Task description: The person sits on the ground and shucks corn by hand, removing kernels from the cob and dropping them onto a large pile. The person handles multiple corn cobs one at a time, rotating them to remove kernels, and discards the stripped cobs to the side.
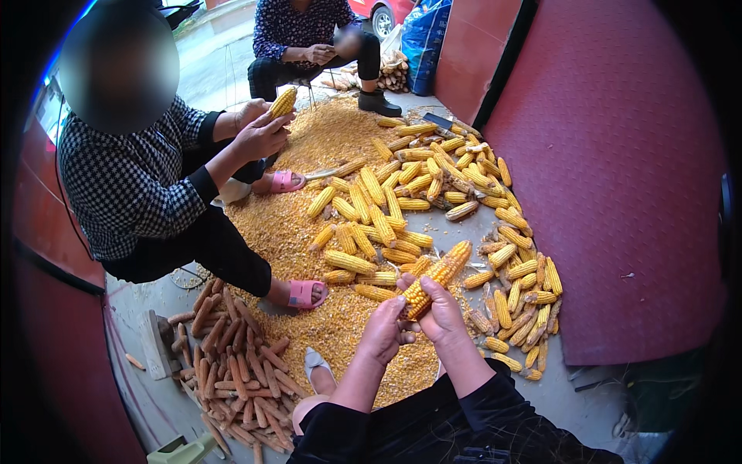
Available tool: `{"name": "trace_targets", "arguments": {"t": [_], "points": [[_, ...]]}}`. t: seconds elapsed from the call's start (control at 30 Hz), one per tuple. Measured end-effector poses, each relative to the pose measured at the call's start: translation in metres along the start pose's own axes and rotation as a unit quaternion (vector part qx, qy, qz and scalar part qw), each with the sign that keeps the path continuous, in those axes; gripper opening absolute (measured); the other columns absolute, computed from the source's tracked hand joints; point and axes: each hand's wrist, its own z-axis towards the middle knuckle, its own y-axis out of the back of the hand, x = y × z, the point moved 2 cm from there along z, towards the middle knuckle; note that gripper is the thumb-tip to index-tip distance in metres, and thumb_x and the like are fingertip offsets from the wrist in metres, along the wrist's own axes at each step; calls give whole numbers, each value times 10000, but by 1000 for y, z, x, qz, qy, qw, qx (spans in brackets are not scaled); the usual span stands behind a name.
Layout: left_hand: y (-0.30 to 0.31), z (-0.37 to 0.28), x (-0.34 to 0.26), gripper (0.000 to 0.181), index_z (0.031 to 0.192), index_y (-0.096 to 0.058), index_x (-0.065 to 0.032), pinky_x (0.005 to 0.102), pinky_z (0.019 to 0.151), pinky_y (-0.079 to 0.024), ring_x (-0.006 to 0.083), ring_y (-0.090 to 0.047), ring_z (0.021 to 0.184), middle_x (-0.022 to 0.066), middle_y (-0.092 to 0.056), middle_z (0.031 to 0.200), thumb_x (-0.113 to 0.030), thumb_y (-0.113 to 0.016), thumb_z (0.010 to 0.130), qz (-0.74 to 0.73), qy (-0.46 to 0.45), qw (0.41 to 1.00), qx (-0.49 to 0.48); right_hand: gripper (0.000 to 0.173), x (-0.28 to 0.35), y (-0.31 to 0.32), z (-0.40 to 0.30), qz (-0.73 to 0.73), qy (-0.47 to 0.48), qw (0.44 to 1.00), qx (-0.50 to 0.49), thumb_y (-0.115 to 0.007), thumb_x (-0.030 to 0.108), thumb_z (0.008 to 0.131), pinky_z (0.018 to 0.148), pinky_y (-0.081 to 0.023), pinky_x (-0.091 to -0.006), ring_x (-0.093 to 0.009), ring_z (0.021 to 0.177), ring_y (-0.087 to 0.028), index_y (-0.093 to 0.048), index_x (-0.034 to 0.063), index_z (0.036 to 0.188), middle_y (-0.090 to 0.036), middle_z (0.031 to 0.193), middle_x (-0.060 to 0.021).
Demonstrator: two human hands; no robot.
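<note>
An ear of dried yellow corn (pixel 443 269) is held between my two hands, tilted with its far end up and to the right. My left hand (pixel 385 325) grips its near end, thumb pressed against the kernels. Around its right side and underneath wraps my right hand (pixel 437 310), with the thumb along the ear. Dark gaps among the kernels show near my left thumb. Below my hands spreads a heap of loose corn kernels (pixel 342 325). Just beyond them lies a pile of unshelled corn ears (pixel 371 232).
Bare corncobs (pixel 237 377) are heaped at the lower left. More ears (pixel 522 301) lie at the right beside a red metal panel (pixel 614 174). A person with pink sandals (pixel 307 294) sits at the left, holding an ear (pixel 283 103). Another person (pixel 313 58) sits at the back near a blue sack (pixel 426 46).
</note>
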Motion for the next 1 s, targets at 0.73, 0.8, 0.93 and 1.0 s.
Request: {"name": "trace_targets", "arguments": {"t": [0.73, 0.8, 0.93, 1.0], "points": [[18, 11, -3, 310, 1218, -449, 4, 225, 434, -441, 87, -526, 564, 67, -586, 835, -135, -542, 957, 16, -148, 989, -15, 449, -16, -22, -4, -63, -16, 996, 58, -605, 207, 885, 972, -483, -393, -270, 1088, -593, -522, -52, 1242, -597, 1210, -191], [17, 8, -6, 292, 1203, -462, 9, 225, 441, -440, 91, -533, 586, 79, -590, 873, -157, -518, 969, 91, -170, 981, -7, 459, -13, -23, -7, -39, -35, 996, 68, -609, 221, 882, 958, -489, -395, -274, 1070, -596, -516, -49, 1242, -596, 1205, -190], [20, 10, -7, 287, 1200, -476, 9, 227, 448, -447, 92, -539, 596, 91, -593, 891, -176, -490, 981, 144, -180, 973, -5, 479, -11, -26, -6, 17, -36, 995, 87, -610, 223, 879, 978, -478, -417, -296, 1088, -588, -490, -57, 1249, -591, 1195, -191], [15, 7, -9, 284, 1198, -479, 6, 223, 444, -446, 93, -532, 570, 97, -597, 881, -183, -478, 985, 87, -152, 985, -12, 467, -10, -24, -6, 25, -40, 996, 76, -609, 213, 881, 999, -464, -424, -301, 1099, -584, -498, -76, 1230, -591, 1194, -196]]}}
